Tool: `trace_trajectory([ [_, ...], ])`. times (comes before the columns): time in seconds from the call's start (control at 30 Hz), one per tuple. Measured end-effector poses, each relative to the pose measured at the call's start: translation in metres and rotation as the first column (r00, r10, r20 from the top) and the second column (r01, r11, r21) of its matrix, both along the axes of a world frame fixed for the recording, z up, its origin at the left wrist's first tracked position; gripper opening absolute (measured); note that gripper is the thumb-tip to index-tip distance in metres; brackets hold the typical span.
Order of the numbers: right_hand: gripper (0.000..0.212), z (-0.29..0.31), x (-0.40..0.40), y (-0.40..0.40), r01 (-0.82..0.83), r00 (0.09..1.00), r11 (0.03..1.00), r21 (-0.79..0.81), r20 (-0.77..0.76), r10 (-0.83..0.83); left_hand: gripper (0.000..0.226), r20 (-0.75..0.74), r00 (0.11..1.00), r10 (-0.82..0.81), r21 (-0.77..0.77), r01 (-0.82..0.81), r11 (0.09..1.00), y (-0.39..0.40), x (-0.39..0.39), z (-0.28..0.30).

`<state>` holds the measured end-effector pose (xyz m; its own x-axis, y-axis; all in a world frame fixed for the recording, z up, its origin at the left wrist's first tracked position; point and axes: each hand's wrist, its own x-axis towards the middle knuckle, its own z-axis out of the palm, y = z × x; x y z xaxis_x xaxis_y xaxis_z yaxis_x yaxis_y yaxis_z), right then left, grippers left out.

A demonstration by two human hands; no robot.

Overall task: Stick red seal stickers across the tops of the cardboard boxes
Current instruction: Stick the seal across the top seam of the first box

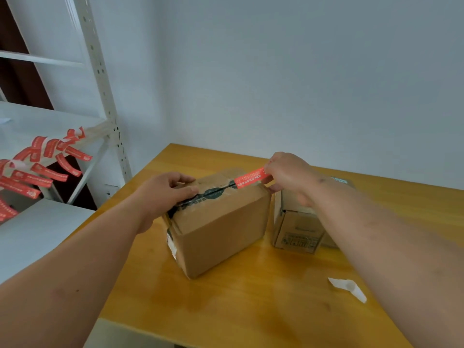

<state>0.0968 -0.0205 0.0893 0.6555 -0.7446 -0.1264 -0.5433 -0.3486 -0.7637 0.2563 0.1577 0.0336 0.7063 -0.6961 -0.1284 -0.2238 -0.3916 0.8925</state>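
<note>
The right hand (288, 172) pinches a red seal sticker (251, 178) over the far top edge of the cardboard box (218, 222) on the desk (251, 297) — its held end hidden — while the left hand (165, 192), fingers curled, seemingly grips the box top, the second box (296, 229) just beside and partly covered.

Your right hand (288, 172) covers the far end of the red seal sticker (251, 178), so you cannot see where your grip meets it. Your right forearm hides most of the smaller cardboard box (296, 229). The print on its label is too small to read. The strips of red stickers (37, 167) on the shelf are cut off by the left edge.
</note>
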Motion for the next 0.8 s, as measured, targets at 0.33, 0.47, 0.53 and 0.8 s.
trace_trajectory([
  [0.33,0.016,-0.008,-0.040,0.023,0.003,1.000,0.999,-0.042,0.000,-0.003,0.028,-0.083,0.985,-0.149,-0.059,0.144,0.988,0.017,-0.019,0.001],
  [0.47,0.018,-0.002,-0.059,0.025,-0.038,0.999,0.998,0.045,-0.007,0.038,0.027,-0.154,0.968,-0.199,-0.064,0.191,0.979,0.025,-0.026,0.003],
  [0.53,0.019,-0.001,-0.066,0.026,-0.047,0.998,0.996,0.069,-0.043,0.050,0.035,-0.158,0.962,-0.221,-0.078,0.211,0.974,0.025,-0.034,0.005],
  [0.8,0.018,0.002,-0.076,0.018,0.063,0.992,0.998,-0.014,0.114,-0.062,0.057,-0.101,0.952,-0.288,-0.062,0.283,0.957,-0.003,-0.072,0.009],
])
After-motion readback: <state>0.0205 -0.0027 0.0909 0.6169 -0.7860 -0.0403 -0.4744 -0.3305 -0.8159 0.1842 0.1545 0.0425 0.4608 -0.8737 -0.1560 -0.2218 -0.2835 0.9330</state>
